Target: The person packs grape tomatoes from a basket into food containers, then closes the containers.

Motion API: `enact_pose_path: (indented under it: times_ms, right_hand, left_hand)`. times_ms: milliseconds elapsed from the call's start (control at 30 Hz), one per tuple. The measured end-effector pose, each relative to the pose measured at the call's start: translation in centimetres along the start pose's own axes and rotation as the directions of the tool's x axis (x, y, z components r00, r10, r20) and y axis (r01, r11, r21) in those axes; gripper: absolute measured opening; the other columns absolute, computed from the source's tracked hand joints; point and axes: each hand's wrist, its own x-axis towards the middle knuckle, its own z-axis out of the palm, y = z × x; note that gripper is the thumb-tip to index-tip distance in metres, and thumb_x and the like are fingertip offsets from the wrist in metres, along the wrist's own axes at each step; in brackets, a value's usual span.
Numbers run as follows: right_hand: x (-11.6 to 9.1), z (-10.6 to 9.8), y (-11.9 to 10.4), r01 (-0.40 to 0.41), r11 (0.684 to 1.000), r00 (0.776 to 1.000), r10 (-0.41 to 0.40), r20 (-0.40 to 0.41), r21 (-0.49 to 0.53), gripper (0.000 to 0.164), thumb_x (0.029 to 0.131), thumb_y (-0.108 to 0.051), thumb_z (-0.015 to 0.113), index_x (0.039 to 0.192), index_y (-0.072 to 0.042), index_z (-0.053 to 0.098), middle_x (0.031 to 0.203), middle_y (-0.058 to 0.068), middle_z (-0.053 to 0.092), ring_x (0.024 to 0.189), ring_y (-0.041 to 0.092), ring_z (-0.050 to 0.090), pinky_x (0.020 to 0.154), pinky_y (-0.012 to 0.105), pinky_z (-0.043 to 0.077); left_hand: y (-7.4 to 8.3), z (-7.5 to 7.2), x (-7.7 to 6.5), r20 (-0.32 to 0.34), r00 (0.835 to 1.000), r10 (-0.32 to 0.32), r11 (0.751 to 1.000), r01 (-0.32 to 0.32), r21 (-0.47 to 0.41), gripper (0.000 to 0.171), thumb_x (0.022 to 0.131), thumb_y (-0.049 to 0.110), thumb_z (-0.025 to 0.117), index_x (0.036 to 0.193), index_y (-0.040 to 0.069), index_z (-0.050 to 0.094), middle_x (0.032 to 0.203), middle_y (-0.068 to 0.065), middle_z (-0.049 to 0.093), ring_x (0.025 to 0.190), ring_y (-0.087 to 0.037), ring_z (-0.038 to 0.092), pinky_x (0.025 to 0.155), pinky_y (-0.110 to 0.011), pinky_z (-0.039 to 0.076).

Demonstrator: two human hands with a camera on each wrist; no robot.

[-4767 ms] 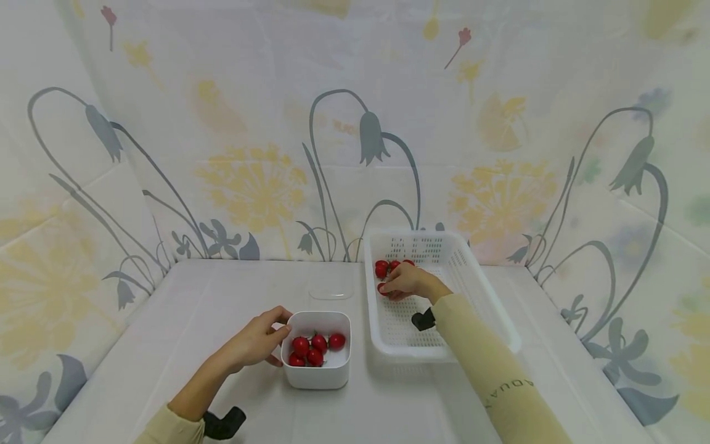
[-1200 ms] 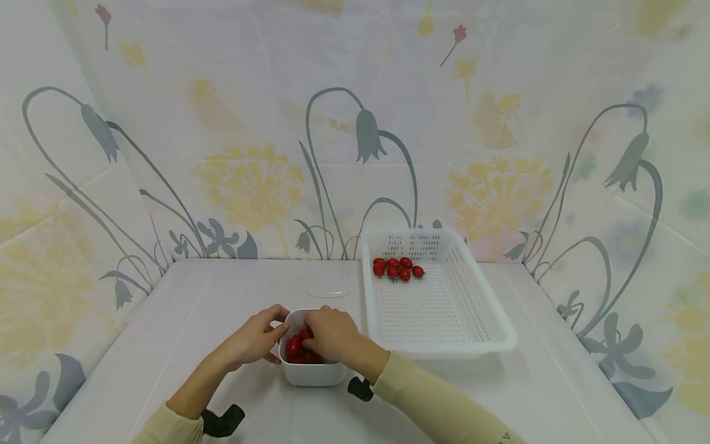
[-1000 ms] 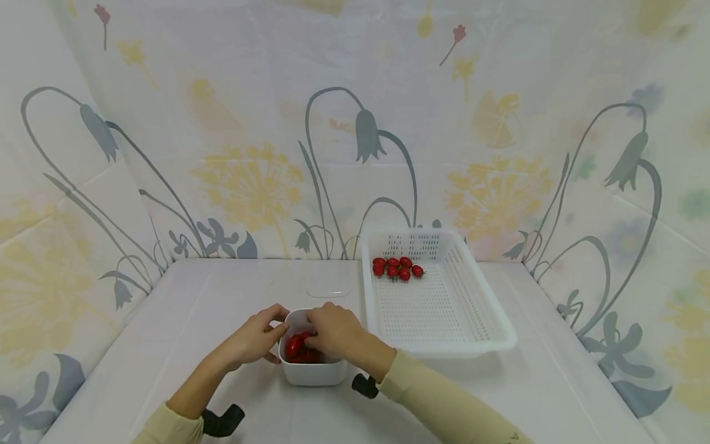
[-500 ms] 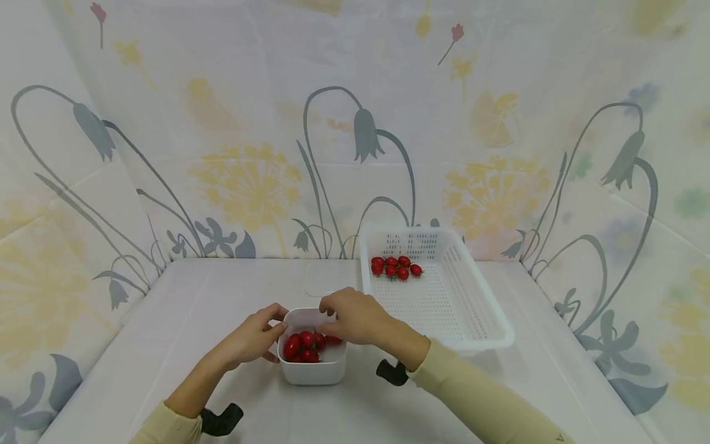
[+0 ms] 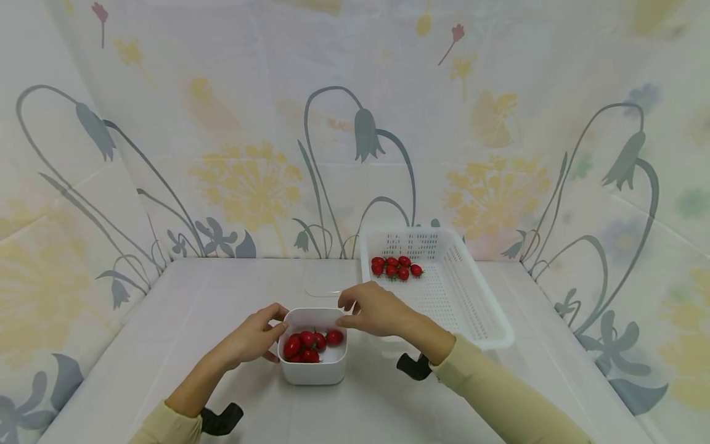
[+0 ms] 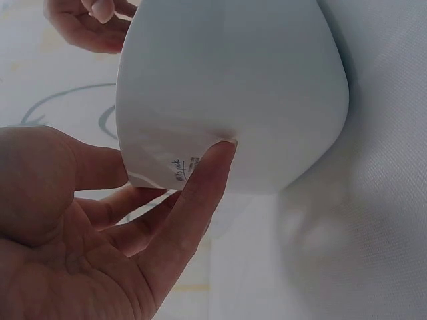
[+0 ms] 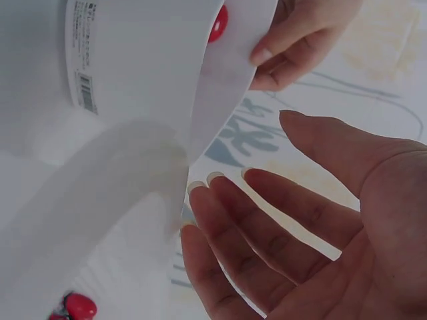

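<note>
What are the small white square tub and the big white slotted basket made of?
The small white square tub looks like smooth, satin plastic, possibly ceramic: thin, even walls, rounded corners. The big white slotted basket seems moulded plastic, slightly glossy: regular slots pierce its walls.

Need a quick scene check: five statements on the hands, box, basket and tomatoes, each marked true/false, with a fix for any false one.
1. The left hand holds the small white box. True.
2. The right hand grips a tomato. False: it holds nothing, its fingers apart.
3. Tomatoes lie both in the box (box tomatoes) and in the perforated basket. True.
4. The basket stands to the left of the box. False: it stands to the right, farther back.
5. The basket tomatoes cluster near its far left corner. True.
</note>
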Motion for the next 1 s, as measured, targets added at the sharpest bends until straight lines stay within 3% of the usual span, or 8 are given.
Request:
enact_pose_path:
  times_ms: [600, 1000]
  right_hand:
    - [-1.7, -2.8, 2.1, -0.036, 0.996, 0.999, 0.038, -0.017, 0.081, 0.024, 0.092, -0.019, 0.076, 0.111, -0.005, 0.073, 0.103, 0.004, 0.072, 0.094, 0.022, 0.068, 0.076, 0.027, 0.059]
    - [-2.5, -4.5, 4.0, -0.040, 0.998, 0.998, 0.042, -0.056, 0.046, 0.025, 0.092, -0.020, 0.075, 0.111, -0.002, 0.072, 0.104, 0.005, 0.072, 0.091, 0.020, 0.068, 0.080, 0.032, 0.059]
  left_hand:
    - [-0.1, 0.1, -0.1, -0.015, 1.000, -0.013, 1.000, 0.013, 0.004, 0.023, 0.104, 0.007, 0.055, 0.126, 0.000, 0.056, 0.128, -0.020, 0.059, 0.099, -0.028, 0.066, 0.060, -0.041, 0.064]
    - [-0.3, 0.0, 0.1, -0.014, 1.000, -0.006, 1.000, 0.006, 0.000, 0.023, 0.104, 0.008, 0.055, 0.126, 0.000, 0.056, 0.129, -0.020, 0.059, 0.100, -0.028, 0.066, 0.060, -0.040, 0.064]
